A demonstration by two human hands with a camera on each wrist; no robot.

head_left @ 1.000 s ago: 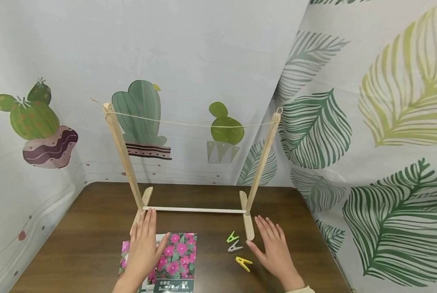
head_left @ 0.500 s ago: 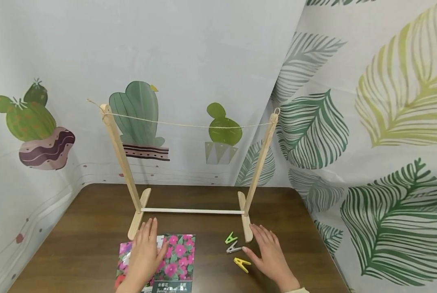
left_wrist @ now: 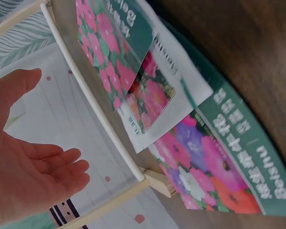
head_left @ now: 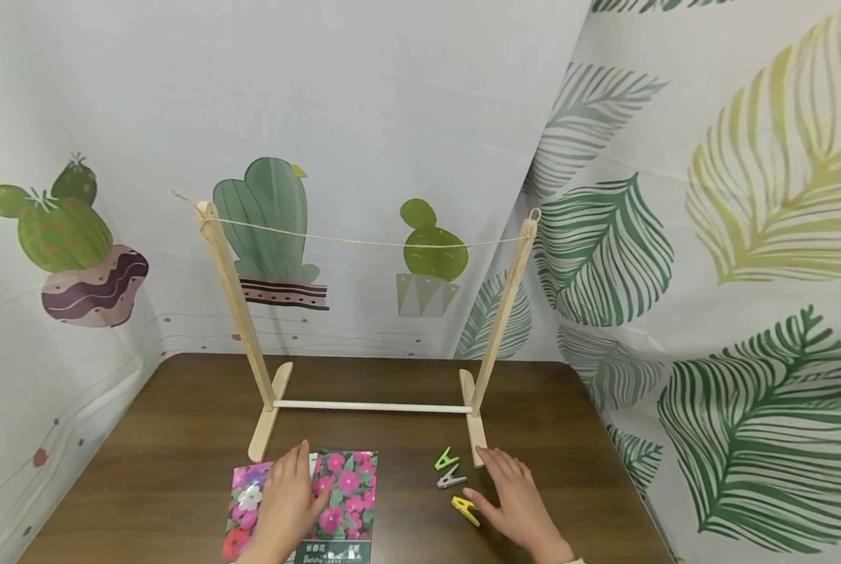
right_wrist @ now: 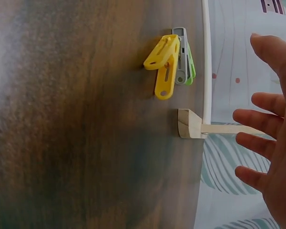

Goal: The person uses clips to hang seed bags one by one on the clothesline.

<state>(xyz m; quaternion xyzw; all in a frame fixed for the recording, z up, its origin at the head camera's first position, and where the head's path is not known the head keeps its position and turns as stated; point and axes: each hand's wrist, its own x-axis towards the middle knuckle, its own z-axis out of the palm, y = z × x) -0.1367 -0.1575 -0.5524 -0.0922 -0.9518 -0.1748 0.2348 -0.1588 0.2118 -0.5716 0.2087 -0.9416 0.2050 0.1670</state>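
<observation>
My left hand [head_left: 288,497] is held over several flower-picture packets, fingers extended and holding nothing. Beneath it lie a pink-flower packet [head_left: 346,489], a mixed-flower packet [head_left: 239,513] and, between them, a white-edged packet [left_wrist: 188,86] best seen in the left wrist view. My right hand [head_left: 515,497], also holding nothing, has its fingers spread beside the right foot of the wooden stand [head_left: 475,431]. Left of that hand are a green clothespin [head_left: 445,460], a grey clothespin [head_left: 451,477] and a yellow clothespin [head_left: 465,509], the yellow one closest to the thumb.
Behind the hands, the stand's two posts carry a thin string [head_left: 364,241] across the top. A white rod [head_left: 374,406] joins them low down. Everything stands on a dark wooden table [head_left: 145,470], with printed curtains [head_left: 364,117] behind and to the right.
Both hands have drawn back toward me. The left fingertips have left the area by the white rod, uncovering the stand's left foot. Packets and clothespins stay in place.
</observation>
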